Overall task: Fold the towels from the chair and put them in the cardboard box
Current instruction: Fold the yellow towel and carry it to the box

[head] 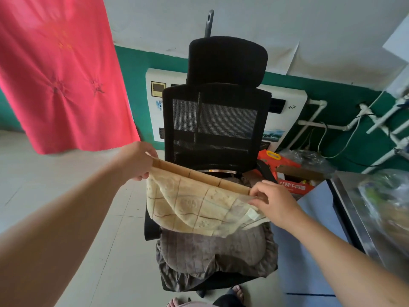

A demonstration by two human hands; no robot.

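With the left hand (141, 161) and right hand (269, 201) each pinching 1 end of the beige towel (194, 208) stretched above the chair (217, 120) seat, keep both grips taut and level, then bring the corners together evenly.

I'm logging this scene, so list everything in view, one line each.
towel: one, cream, held stretched over the chair seat
chair: one, black mesh, centre
seat cover: one, grey, on the chair seat
cloth: one, red, hanging upper left
heater: one, white, on the wall behind the chair
pipes: several, white, right wall
carton: one, red print, right of the chair
hands: left grips the towel's far left corner; right pinches its right edge
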